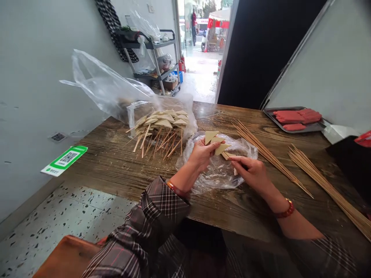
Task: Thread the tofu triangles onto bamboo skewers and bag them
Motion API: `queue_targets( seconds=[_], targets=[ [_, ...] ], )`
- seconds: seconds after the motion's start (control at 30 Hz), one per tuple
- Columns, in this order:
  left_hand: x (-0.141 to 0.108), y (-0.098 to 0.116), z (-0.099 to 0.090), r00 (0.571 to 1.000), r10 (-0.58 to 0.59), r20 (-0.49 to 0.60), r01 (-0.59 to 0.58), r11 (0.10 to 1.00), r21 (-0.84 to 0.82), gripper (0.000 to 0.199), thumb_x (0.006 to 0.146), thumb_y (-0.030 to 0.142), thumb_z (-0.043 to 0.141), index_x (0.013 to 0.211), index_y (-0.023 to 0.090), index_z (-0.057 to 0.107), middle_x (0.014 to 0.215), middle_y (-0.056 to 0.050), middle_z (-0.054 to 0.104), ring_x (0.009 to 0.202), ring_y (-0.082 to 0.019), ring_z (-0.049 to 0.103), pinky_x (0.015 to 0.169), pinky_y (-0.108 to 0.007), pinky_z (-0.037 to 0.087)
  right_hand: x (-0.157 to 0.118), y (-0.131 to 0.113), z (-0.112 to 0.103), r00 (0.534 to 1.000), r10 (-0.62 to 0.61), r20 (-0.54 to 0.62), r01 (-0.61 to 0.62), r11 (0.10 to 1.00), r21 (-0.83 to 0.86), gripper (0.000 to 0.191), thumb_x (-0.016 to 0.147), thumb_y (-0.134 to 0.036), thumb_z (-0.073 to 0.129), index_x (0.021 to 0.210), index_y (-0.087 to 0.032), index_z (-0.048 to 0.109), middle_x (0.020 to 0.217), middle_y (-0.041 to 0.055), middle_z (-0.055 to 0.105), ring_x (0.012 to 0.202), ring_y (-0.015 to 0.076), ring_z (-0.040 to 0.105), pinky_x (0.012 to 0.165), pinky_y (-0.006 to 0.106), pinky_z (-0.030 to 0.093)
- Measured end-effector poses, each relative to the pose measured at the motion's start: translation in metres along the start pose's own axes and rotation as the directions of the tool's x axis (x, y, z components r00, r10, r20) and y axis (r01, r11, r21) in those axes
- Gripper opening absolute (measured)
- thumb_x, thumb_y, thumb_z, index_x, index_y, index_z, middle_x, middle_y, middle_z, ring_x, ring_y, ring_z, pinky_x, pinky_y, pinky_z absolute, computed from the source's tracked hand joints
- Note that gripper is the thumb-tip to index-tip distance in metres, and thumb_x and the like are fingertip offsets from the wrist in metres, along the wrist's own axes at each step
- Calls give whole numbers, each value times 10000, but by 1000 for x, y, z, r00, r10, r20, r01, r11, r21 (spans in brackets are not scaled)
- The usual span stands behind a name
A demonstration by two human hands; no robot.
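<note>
My left hand (pixel 203 154) is closed around several pale yellow triangular pieces (pixel 218 142), which fan out past the fingertips. My right hand (pixel 251 172) pinches a thin wooden skewer (pixel 228 155) whose far end reaches the triangles by the left hand. Below both hands a crumpled clear plastic bag (pixel 214 175) is spread on the wooden table. To the left, a heap of skewered triangles (pixel 165 120) rests in a large open plastic bag (pixel 189 116), with the sticks pointing toward me.
Two bundles of bare skewers, a nearer bundle (pixel 327 185) and a reddish-brown bundle (pixel 269 158), lie on the right. A dark tray (pixel 311 128) holds red slabs at the far right. A green QR card (pixel 65 160) sits at the left edge. Behind stands a shelf cart (pixel 156 46).
</note>
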State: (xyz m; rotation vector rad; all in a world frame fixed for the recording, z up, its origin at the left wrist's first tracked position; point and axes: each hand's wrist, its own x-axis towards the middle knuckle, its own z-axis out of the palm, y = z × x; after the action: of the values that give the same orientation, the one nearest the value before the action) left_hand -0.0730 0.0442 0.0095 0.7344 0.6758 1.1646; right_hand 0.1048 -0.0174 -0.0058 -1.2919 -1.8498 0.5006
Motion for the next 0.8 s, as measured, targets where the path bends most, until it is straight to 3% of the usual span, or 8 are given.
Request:
queue_targets(
  seconds=[0.1,0.2,0.33,0.4,0.47,0.6,0.7,0.8],
  targets=[
    [1,2,-4,1000,12,12,-12,1000,-6,484,575,399,877,919,126,674,867,-60,731,729,-141,679,675,-236,504,-3,3,-7,999,-13,-33,11,998,-64,252,889,-365,579,1008,-234,758,981,52,780,850,227,734,790,367,563],
    [1,-1,-6,1000,-15,12,15,1000,1,534,632,469,840,997,146,622,939,-67,718,703,-140,686,684,-261,514,-7,9,-12,988,75,-132,-90,990,-111,286,881,-421,593,990,-221,765,978,75,779,861,248,729,790,377,555],
    [0,-9,-7,995,-79,55,79,997,1,482,715,486,786,981,154,560,900,-66,697,646,-133,687,631,-248,496,-9,3,-17,896,230,-380,-264,964,-37,370,873,-481,594,1033,-189,756,997,112,768,864,265,715,731,371,554],
    [0,-13,-8,987,-109,116,109,994,7,467,723,490,777,957,153,553,861,-62,691,622,-133,682,604,-242,484,-5,-14,-18,874,252,-415,-276,961,2,381,866,-484,603,1056,-188,751,992,109,767,844,253,713,696,349,554],
    [1,-17,-9,983,-119,142,118,993,13,483,706,498,786,954,153,556,827,-56,689,598,-129,671,589,-240,477,5,-39,-17,909,213,-357,-241,970,-34,353,860,-476,612,1037,-208,759,935,85,771,789,230,709,650,321,546],
    [7,-23,-14,975,-97,200,96,995,18,492,650,525,799,892,144,602,728,-37,665,566,-121,630,578,-248,458,38,-89,-1,996,45,-73,-53,991,-120,279,851,-437,608,941,-238,782,856,54,775,729,211,708,650,311,547],
    [12,-31,-15,981,-45,186,45,999,5,389,624,469,808,795,164,638,645,-20,634,552,-128,586,553,-265,414,66,-110,21,999,-32,43,38,989,-146,273,861,-412,586,919,-232,783,907,53,781,818,227,722,736,332,550],
    [16,-38,-13,991,-18,133,22,999,-29,262,628,370,808,737,211,631,595,-3,608,547,-134,550,554,-289,384,92,-117,45,998,-9,68,21,984,-177,268,855,-391,584,892,-213,781,900,54,783,846,230,722,742,331,535]
  ],
)
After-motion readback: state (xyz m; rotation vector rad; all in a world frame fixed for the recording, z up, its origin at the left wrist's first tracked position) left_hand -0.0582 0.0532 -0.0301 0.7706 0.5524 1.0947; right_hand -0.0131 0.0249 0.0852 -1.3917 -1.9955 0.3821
